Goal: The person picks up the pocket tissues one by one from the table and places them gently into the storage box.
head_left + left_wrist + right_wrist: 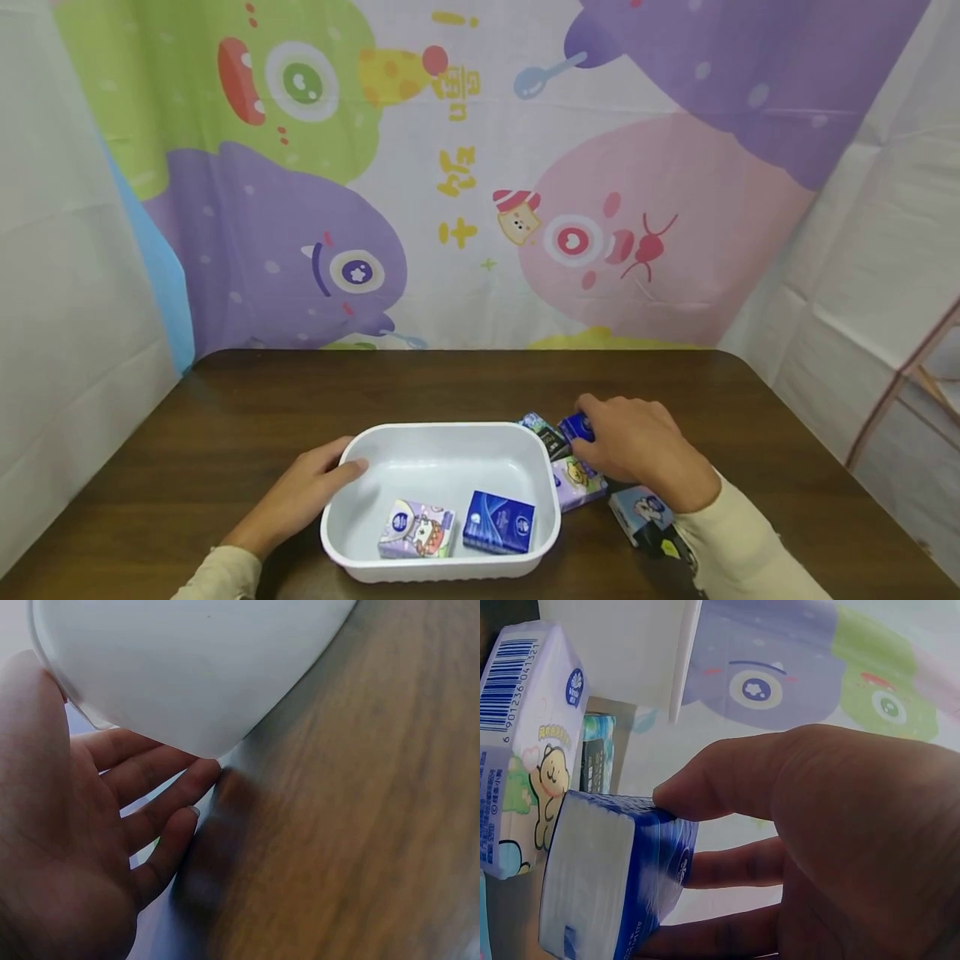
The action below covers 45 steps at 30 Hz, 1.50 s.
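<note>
My left hand (303, 492) grips the left rim of a white plastic tub (442, 462), thumb over the edge and fingers against the outer wall. In the left wrist view those fingers (154, 769) touch the tub's underside. Inside the tub lie a lilac cartoon tissue pack (416, 531) and a dark blue tissue pack (499, 522). To the right of the tub, my right hand (637, 442) holds another blue tissue pack (660, 862) between thumb and fingers. Close beside it is a purple tissue pack with a bear picture (579, 482).
Behind the purple pack sits a teal-and-black pack (546, 435), partly hidden by the tub. A light blue pack (641, 510) and a dark item (663, 543) lie near my right sleeve. The brown table (262, 400) ends at a cartoon curtain (465, 292).
</note>
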Tool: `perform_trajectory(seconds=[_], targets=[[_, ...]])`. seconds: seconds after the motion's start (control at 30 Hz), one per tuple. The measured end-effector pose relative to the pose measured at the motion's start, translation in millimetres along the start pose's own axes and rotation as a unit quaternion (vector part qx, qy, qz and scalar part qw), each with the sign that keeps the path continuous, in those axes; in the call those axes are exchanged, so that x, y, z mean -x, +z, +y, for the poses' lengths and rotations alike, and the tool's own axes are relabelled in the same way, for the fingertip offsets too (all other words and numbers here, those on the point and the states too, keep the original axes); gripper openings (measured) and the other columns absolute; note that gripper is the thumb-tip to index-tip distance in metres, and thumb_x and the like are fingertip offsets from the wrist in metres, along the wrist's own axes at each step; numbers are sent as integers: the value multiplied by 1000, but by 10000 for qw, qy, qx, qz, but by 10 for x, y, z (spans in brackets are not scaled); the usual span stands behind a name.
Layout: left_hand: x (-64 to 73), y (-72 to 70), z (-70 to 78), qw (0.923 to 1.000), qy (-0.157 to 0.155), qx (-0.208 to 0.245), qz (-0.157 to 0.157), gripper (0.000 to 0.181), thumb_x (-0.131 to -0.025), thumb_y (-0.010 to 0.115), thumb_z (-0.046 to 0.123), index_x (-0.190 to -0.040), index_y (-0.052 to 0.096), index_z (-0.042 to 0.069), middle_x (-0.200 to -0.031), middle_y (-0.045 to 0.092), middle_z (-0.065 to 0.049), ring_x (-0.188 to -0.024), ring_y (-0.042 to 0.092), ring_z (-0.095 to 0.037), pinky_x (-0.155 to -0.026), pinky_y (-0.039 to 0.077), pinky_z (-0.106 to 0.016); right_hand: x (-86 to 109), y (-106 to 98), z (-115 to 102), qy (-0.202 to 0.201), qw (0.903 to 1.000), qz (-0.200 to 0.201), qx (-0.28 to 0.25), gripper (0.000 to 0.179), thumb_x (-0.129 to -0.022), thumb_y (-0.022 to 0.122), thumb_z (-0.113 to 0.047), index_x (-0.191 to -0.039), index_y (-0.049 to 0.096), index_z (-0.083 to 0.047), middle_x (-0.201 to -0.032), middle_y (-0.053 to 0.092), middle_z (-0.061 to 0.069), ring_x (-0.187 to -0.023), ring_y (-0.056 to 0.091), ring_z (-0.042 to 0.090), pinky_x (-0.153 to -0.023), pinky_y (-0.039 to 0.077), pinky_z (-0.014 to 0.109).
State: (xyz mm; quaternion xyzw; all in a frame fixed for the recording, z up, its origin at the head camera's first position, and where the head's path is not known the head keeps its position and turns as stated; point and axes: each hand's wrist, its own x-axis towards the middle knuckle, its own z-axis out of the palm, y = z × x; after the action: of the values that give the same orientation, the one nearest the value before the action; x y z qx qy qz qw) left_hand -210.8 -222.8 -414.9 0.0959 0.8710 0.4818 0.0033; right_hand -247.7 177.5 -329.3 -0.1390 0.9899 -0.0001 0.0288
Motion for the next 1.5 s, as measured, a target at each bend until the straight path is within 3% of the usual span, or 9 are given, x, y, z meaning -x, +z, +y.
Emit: perform_trajectory(seconds=[0.33, 0.67, 1.0, 1.3, 1.5], targets=[[-4, 11, 6, 10000, -4, -24, 16, 38, -100, 61, 29, -132, 62, 8, -115, 68, -7, -94, 64, -17, -78, 53, -27, 10, -31, -27, -47, 10000, 4, -38, 50, -89, 69, -44, -129, 61, -16, -107, 69, 4, -89, 64, 23, -73, 51, 49], [5, 1, -18, 10000, 72, 56, -9, 35, -100, 62, 29, -129, 63, 9, -110, 68, -6, -91, 64, -16, -76, 54, -28, 49, -22, -50, -319, 9989, 311, -150, 43, -87, 69, -43, -123, 64, -19, -95, 68, -2, -78, 60, 17, -65, 49, 43], [15, 0, -52, 9998, 44, 187, -90, 37, -100, 62, 28, -131, 61, 8, -113, 68, -7, -92, 64, -17, -74, 54, -29, 99, -41, -98, -427, 9977, 479, -234, 42, -87, 70, -42, -122, 65, -19, -94, 68, -4, -75, 59, 14, -63, 48, 39], [-16, -7, -56, 9998, 165, 42, -39, 36, -100, 61, 28, -131, 62, 9, -112, 68, -7, -93, 64, -16, -75, 54, -27, 107, -80, -122, -607, 9953, 722, -208, 41, -87, 71, -42, -121, 66, -19, -92, 68, -5, -74, 59, 13, -58, 47, 35], [5, 7, -50, 10000, 57, 47, -63, 38, -100, 61, 29, -132, 61, 9, -113, 69, -7, -91, 65, -15, -74, 54, -27, 158, -84, -195, -574, 9969, 478, -234, 46, -88, 72, -45, -126, 64, -21, -102, 70, -3, -90, 66, 18, -69, 53, 41]])
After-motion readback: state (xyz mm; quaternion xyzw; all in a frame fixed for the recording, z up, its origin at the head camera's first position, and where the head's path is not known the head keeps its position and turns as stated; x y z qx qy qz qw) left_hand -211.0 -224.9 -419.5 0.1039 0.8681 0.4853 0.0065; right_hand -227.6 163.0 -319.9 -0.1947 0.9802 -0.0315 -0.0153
